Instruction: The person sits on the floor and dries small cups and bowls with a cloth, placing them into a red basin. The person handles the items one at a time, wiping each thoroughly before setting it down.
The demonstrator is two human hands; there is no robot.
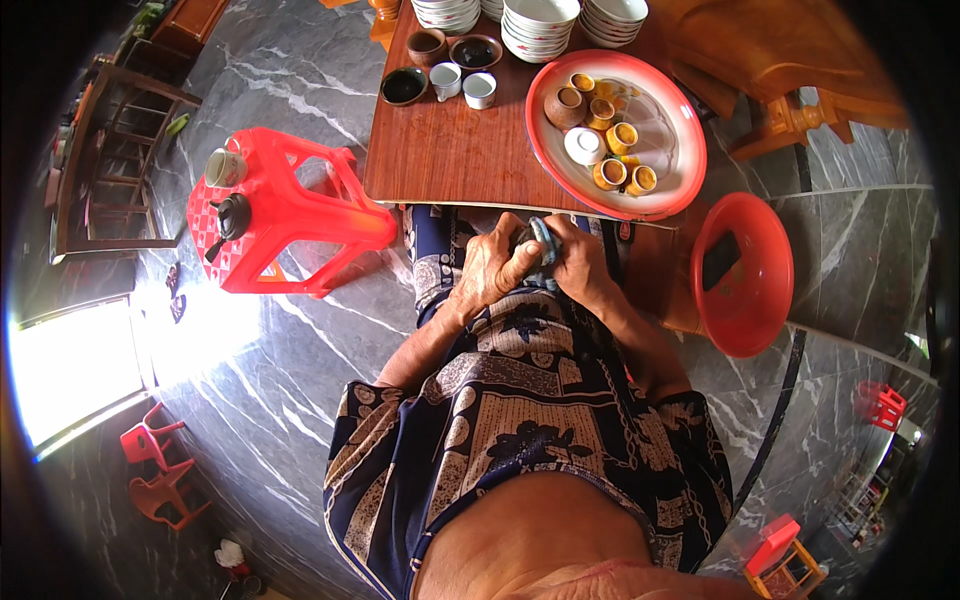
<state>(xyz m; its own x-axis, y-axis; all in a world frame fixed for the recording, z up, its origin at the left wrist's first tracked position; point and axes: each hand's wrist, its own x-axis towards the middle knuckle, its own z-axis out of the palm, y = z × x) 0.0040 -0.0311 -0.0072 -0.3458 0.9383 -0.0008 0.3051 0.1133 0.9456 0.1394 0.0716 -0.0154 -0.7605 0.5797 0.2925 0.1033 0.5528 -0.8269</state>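
Observation:
Over my lap, just before the table's near edge, my left hand and my right hand are closed together around a bluish-grey cloth. Something dark shows within the cloth between my fingers, mostly hidden, and I cannot tell what it is. Beyond my hands, a red-rimmed enamel tray rests on the wooden table. Small yellow-brown cups, a brown jar-like cup and an upturned white cup stand on the tray.
Stacked white bowls line the table's far side. Near them are two white cups, a dark bowl and brown ceramics. A red plastic stool at left carries a black teapot. At right, a red basin contains a dark flat object.

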